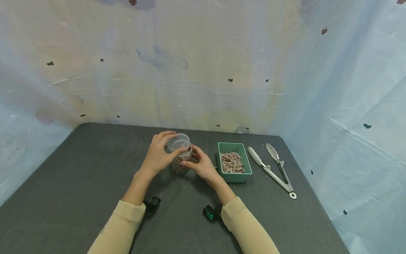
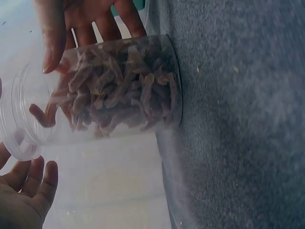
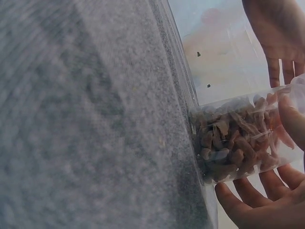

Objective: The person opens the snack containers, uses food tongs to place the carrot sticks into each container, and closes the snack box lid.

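A clear plastic jar (image 1: 180, 169) stands upright on the table, filled partway with brown, twisted strip-like pieces (image 2: 119, 90). At its mouth is a translucent lid (image 1: 178, 141), slightly tilted in the head view. My left hand (image 1: 159, 155) holds this lid by its rim, thumb on the near side and fingers on the far side. Around the jar's right side, my right hand (image 1: 203, 166) grips the body with thumb and fingers. In the left wrist view, one curved piece (image 2: 44, 116) reaches up near the jar's neck.
Right of the jar, a green rectangular tub (image 1: 234, 178) holds more brown pieces (image 1: 232, 163). Farther right lie spread tongs (image 1: 276, 176) with white tips and a ring at the hinge end. A draped sheet (image 1: 190, 70) hangs behind the dark table (image 1: 79, 190).
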`<state>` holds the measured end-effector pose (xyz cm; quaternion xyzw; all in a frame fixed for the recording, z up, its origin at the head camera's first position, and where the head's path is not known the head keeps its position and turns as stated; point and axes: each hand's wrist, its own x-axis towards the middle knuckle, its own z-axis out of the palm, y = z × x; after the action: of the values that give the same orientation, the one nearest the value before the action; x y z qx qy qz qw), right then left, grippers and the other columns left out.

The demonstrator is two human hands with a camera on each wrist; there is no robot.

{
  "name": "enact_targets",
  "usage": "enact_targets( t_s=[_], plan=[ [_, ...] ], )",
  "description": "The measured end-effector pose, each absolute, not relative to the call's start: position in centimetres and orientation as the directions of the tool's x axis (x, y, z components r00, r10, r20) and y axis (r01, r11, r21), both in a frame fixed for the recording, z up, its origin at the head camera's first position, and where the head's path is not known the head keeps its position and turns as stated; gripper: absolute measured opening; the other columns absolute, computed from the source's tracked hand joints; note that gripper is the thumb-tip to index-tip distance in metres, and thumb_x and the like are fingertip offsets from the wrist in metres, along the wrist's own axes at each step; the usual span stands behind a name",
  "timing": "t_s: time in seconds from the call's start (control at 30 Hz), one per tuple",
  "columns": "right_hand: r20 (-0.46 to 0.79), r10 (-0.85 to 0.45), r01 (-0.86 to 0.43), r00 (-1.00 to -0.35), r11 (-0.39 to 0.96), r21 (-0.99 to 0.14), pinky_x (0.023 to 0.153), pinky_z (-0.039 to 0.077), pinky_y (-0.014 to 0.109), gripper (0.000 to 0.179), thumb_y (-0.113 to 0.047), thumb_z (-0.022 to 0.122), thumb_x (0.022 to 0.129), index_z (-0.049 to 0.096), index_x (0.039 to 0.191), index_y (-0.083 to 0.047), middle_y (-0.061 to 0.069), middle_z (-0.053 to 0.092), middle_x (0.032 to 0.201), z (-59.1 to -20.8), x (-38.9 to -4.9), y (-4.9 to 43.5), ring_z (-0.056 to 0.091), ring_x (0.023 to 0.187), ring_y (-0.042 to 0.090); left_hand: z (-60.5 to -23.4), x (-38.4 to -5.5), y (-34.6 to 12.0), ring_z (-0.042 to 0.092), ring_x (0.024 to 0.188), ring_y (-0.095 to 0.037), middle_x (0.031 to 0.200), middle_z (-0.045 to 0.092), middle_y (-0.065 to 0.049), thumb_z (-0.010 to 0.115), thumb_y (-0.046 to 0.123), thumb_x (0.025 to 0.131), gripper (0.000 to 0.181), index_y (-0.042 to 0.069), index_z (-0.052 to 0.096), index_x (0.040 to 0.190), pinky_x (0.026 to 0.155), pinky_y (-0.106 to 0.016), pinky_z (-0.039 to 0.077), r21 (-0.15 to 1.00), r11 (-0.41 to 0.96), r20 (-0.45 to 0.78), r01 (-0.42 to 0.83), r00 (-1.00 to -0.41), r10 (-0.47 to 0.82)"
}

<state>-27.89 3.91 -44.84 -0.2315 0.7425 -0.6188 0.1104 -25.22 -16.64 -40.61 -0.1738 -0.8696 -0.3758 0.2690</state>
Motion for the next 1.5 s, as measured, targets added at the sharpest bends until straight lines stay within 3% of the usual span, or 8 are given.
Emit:
enact_targets(
  t_s=[0.43, 0.87, 1.1, 1.5],
  plan=[
    [0.122, -0.486, -0.21, -0.866, 0.13, -0.969, 0.108, 0.05, 0.053, 0.076, -0.019, 0.075, 0.099, 0.034, 0.163, -0.021, 0.011, 0.044, 0.16, -45.0, -28.0, 4.0, 0.046, 0.145, 0.031, -41.1, -25.4, -15.7, 0.047, 0.129, -0.038, 0.146, 0.055, -0.015, 0.087, 0.03, 0.088, 0.058, 0.002, 0.066, 0.134, 0.095, -0.056, 0.05, 0.545, 0.66, 0.595, 0.516, -0.793, 0.129],
    [0.084, -0.493, -0.171, -0.866, 0.134, -0.976, 0.11, 0.047, 0.056, 0.075, -0.009, 0.072, 0.1, 0.031, 0.164, -0.01, 0.02, 0.043, 0.159, -42.9, -26.8, 4.0, 0.043, 0.147, 0.038, -41.3, -25.3, -15.9, 0.044, 0.136, -0.038, 0.147, 0.055, -0.014, 0.085, 0.032, 0.09, 0.057, 0.004, 0.066, 0.136, 0.104, -0.061, 0.046, 0.566, 0.663, 0.544, 0.49, -0.827, 0.147],
    [0.093, -0.495, -0.174, -0.864, 0.119, -0.977, 0.111, 0.047, 0.055, 0.073, -0.01, 0.07, 0.101, 0.032, 0.163, -0.01, 0.02, 0.043, 0.159, -41.8, -25.8, 4.2, 0.043, 0.147, 0.038, -41.5, -25.5, -16.3, 0.041, 0.14, -0.038, 0.15, 0.052, -0.013, 0.084, 0.031, 0.091, 0.057, 0.005, 0.064, 0.138, 0.106, -0.061, 0.045, 0.572, 0.646, 0.528, 0.507, -0.829, 0.183],
    [0.087, -0.495, -0.175, -0.865, 0.134, -0.975, 0.111, 0.047, 0.055, 0.077, -0.011, 0.072, 0.1, 0.03, 0.164, -0.01, 0.019, 0.041, 0.16, -42.0, -26.1, 4.1, 0.043, 0.147, 0.037, -41.4, -25.3, -17.2, 0.043, 0.144, -0.036, 0.157, 0.044, -0.012, 0.071, 0.014, 0.102, 0.043, 0.005, 0.06, 0.142, 0.111, -0.062, 0.042, 0.605, 0.535, 0.512, 0.59, -0.803, 0.307]
  ],
)
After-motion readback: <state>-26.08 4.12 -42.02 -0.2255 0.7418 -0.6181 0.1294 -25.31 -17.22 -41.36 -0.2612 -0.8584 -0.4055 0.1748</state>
